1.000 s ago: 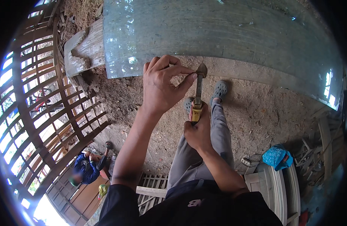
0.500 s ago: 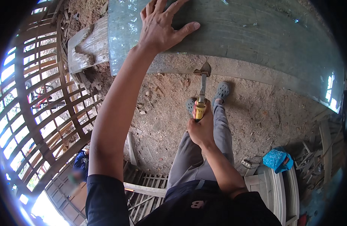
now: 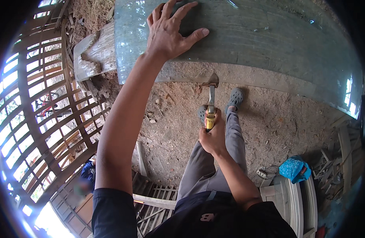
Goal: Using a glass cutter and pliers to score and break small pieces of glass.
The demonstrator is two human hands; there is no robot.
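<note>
A wide greenish glass sheet (image 3: 262, 39) spans the top of the head view. On it, near its left end, rests my left hand (image 3: 168, 39), fingers and thumb spread. My right hand (image 3: 212, 135) is wrapped round a yellow-handled tool (image 3: 210, 119) below the sheet. Its metal shank points away from me to the sheet's near edge, where a dark, roughly triangular piece (image 3: 214, 78) sits at the tip; whether it is joined to the tool I cannot tell.
My clog-shod feet (image 3: 236, 97) stand on dirt ground (image 3: 277, 131). Left are a slatted wooden lattice (image 3: 43, 146) and a seated person in blue (image 3: 87, 170), partly hidden. A weathered board (image 3: 95, 47) lies beside the glass. Lower right: a blue bag (image 3: 293, 168), power strip (image 3: 262, 173) and wood scraps (image 3: 327, 162).
My left hand has left the tool's tip and moved up onto the glass, its fingers spreading. My right hand still grips the tool, sitting slightly lower than half a second ago.
</note>
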